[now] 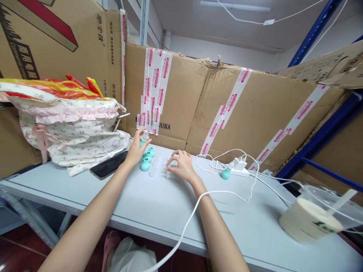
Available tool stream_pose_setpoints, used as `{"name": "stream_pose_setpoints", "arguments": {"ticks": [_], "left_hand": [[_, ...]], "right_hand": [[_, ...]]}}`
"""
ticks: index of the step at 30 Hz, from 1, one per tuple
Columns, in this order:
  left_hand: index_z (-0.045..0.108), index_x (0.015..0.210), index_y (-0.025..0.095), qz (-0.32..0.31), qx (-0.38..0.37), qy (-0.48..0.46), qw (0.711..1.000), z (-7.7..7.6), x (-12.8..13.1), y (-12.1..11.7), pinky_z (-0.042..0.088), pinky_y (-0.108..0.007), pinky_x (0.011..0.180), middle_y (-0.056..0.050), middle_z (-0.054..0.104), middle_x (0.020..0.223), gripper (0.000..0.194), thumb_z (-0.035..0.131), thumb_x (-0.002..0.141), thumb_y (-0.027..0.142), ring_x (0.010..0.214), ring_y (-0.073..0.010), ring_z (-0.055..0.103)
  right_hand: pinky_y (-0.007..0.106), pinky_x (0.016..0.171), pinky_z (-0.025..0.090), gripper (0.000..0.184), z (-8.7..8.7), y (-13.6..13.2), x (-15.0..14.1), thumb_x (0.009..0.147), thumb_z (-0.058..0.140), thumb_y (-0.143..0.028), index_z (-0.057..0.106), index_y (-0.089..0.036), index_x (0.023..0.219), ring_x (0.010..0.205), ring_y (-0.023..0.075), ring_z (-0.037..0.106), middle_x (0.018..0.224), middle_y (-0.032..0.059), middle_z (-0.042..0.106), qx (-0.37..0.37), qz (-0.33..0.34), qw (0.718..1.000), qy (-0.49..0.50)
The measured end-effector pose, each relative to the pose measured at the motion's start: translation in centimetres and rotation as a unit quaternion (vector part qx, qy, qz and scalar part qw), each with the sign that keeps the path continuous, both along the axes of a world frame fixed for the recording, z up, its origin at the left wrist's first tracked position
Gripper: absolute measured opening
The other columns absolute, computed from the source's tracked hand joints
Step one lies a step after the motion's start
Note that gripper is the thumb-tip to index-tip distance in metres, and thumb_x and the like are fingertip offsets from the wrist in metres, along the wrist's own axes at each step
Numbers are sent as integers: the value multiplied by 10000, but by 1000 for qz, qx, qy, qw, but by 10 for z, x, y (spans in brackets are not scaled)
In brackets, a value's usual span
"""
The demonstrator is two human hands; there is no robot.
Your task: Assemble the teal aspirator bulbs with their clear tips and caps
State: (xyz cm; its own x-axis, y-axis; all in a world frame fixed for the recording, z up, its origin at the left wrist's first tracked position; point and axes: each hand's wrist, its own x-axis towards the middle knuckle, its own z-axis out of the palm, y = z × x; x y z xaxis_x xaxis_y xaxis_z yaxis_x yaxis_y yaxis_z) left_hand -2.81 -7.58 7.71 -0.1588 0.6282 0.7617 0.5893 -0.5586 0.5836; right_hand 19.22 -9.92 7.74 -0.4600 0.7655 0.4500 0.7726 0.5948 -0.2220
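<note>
My left hand (136,149) is closed around a small teal bulb-shaped piece (142,142) with a transparent cap-like part (145,134) at its top. Just below it, several more teal bulbs (145,164) with open necks stand grouped on the table. Beside them lies a row of small transparent plastic pieces (153,170), too faint to name. My right hand (181,165) is to the right of that row, thumb and fingers curled down onto a small transparent piece (168,174). Its fingertips partly hide this piece.
A lone teal bulb (226,173) stands by a white power strip (239,171) with a charger. A white cable (195,211) loops across my right forearm. A drink cup (309,219) is at right; a phone (109,165) and floral bag (73,132) at left. Cardboard (181,94) walls the back.
</note>
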Motion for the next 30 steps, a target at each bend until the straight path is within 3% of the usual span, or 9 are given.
{"name": "stream_pose_setpoints", "arguments": {"ticks": [3, 5, 8, 11, 19, 26, 30], "left_hand": [[443, 1082, 175, -2, -21, -34, 999, 1, 7, -2, 412, -351, 839, -69, 596, 944, 441, 581, 746, 427, 918, -210, 573], [469, 985, 178, -96, -77, -42, 991, 5, 11, -5, 438, -323, 773, -59, 619, 864, 386, 580, 739, 455, 856, -201, 589], [508, 924, 166, -278, -187, -36, 942, 13, 13, -11, 450, -275, 671, -59, 642, 802, 378, 529, 759, 505, 742, -175, 591], [570, 831, 143, -353, -242, -16, 904, 15, 14, -14, 441, -256, 620, -71, 636, 770, 454, 473, 761, 580, 667, -156, 562], [615, 745, 143, -397, -303, 9, 866, 8, 28, -18, 417, -233, 533, -50, 586, 601, 632, 300, 774, 690, 539, -131, 524], [621, 739, 146, -396, -310, 14, 865, 9, 29, -16, 394, -229, 504, -34, 558, 526, 697, 225, 769, 719, 482, -124, 506], [614, 672, 129, -387, -294, 39, 873, 5, 24, -12, 378, -233, 507, -37, 543, 502, 682, 236, 795, 684, 466, -119, 487]], "right_hand": [[324, 865, 280, 230, 13, -9, -7, 792, 558, -442, 637, -232, 844, 980, 178, 438, 1020, 34, 529, 97, -30, 991, 82], [290, 821, 293, 222, 18, -16, -12, 843, 500, -402, 620, -231, 919, 946, 168, 451, 1004, 41, 540, 140, -28, 986, 91], [276, 803, 282, 222, 19, -20, -16, 891, 431, -332, 602, -254, 1011, 928, 159, 464, 1014, 44, 556, 174, -7, 984, 49], [281, 810, 263, 244, 14, -20, -16, 907, 400, -316, 586, -272, 1059, 928, 156, 474, 1026, 47, 568, 200, -7, 980, 18], [325, 897, 170, 272, 3, -17, -15, 932, 330, -309, 599, -297, 969, 940, 152, 485, 1029, 9, 606, 203, -13, 979, -4], [347, 902, 170, 277, 2, -18, -15, 937, 300, -295, 574, -264, 958, 962, 170, 465, 1085, 29, 578, 211, -45, 976, -27], [333, 859, 214, 255, 5, -16, -19, 933, 307, -255, 557, -211, 926, 893, 176, 459, 963, 57, 579, 223, -29, 971, -75]]}}
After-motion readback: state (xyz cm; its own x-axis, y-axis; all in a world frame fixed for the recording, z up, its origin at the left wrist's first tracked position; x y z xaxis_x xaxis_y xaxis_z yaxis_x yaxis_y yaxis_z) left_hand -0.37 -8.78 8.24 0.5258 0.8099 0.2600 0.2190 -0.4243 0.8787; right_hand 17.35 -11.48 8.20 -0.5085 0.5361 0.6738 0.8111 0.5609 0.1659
